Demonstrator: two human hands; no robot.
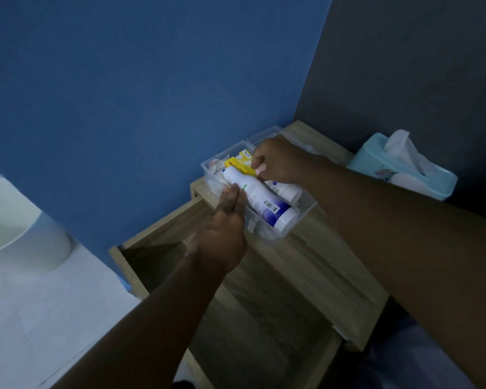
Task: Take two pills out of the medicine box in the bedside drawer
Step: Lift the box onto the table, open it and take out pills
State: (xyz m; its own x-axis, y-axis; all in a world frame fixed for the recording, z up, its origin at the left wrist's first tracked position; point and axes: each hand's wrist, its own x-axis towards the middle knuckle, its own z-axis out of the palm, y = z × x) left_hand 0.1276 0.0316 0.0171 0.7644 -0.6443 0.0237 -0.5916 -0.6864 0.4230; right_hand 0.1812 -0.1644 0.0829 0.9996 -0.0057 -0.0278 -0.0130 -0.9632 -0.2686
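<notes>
Head view. Clear medicine box [306,209] on the bedside table [314,265], at 1 o'clock from the open drawer [236,327].
- Left hand [222,234]: flat, fingers together, against a white bottle [260,198].
- Right hand [275,161]: pinching a yellow carton [237,164].

Step, judged: hunting the pills; next, lift carton clear. Tissue box [404,175] at 3 o'clock; blue wall [138,94] behind.

L hand [225,220] flat; R hand [275,161] pinching.

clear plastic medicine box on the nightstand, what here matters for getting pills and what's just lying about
Job: clear plastic medicine box, yellow cardboard pill packet, open wooden drawer, left hand, right hand.
Lying about: light blue tissue box, white spray bottle.
</notes>
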